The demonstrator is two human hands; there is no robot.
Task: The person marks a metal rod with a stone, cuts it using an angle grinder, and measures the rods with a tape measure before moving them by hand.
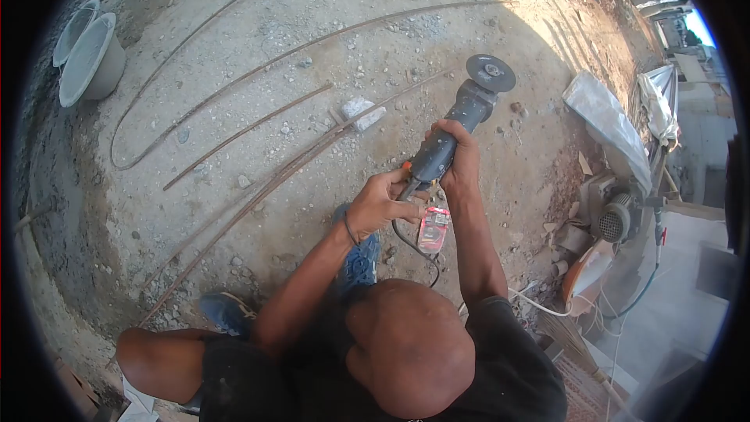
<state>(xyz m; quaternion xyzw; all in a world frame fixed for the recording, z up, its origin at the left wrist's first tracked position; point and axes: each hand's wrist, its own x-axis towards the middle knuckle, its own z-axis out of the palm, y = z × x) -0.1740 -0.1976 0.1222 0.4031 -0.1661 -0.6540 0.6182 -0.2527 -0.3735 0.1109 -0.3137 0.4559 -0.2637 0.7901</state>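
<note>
An angle grinder, dark-bodied with pale specks, is held pointing away from me, its round disc at the far end. My right hand wraps round the middle of its body. At the rear end, near an orange part, the fingers of my left hand close on the tool where the black cord comes out. Beside the left fingertips, overlapping the cord in this view, is a red-and-clear packet or label.
Long thin metal rods lie across the rough ground, some over a pale block. White buckets stand at upper left. At right are a motor, plastic sheeting and loose cables. A blue shoe is below the hands.
</note>
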